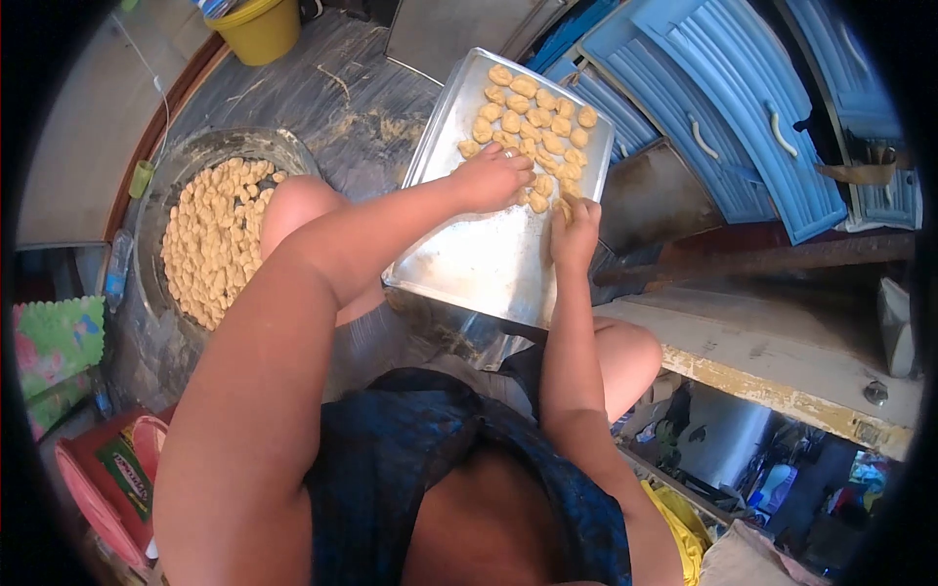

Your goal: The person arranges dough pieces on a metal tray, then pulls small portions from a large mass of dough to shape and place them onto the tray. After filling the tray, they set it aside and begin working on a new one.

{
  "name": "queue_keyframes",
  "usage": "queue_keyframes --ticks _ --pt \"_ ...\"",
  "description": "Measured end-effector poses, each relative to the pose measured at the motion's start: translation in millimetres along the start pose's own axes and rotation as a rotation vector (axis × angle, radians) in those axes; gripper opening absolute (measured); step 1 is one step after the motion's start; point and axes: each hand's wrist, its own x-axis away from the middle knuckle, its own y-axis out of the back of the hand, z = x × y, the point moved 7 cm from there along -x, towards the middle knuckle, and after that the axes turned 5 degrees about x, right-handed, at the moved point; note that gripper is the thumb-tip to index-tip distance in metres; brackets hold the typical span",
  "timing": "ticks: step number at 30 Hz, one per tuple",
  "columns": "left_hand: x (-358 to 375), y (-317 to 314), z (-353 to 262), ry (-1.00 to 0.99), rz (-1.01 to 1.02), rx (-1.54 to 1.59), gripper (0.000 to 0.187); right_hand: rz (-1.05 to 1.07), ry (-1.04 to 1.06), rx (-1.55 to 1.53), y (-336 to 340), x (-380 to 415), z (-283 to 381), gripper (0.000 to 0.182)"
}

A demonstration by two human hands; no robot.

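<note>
A silver baking tray (pixel 489 269) rests at a slant in front of me, its far half covered with rows of small tan dough balls (pixel 523 86). My left hand (pixel 493 181), a ring on one finger, reaches over the tray with fingers bent down among the balls; anything beneath the fingertips is hidden. At the tray's right side, my right hand (pixel 575 234) has its fingers closed around a dough ball (pixel 565 205), close to the nearest row. Bare metal shows on the near half of the tray.
To the left on the floor stands a wide round basin (pixel 151 244) heaped with many dough pieces (pixel 215 239). A yellow bucket (pixel 259 31) is at the back left. Blue cabinet doors (pixel 723 98) and a wooden shelf (pixel 772 337) border the right. A plastic bottle (pixel 118 269) lies far left.
</note>
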Motion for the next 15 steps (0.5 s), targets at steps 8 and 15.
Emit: queue_keyframes --ticks 8,15 --pt "-2.8 -13.1 10.1 0.091 0.165 -0.065 0.043 0.236 0.155 0.113 -34.8 -37.9 12.1 0.026" --pt "-5.1 -13.0 7.6 0.153 0.333 -0.077 0.037 0.288 0.332 0.028 -38.5 -76.6 63.1 0.025"
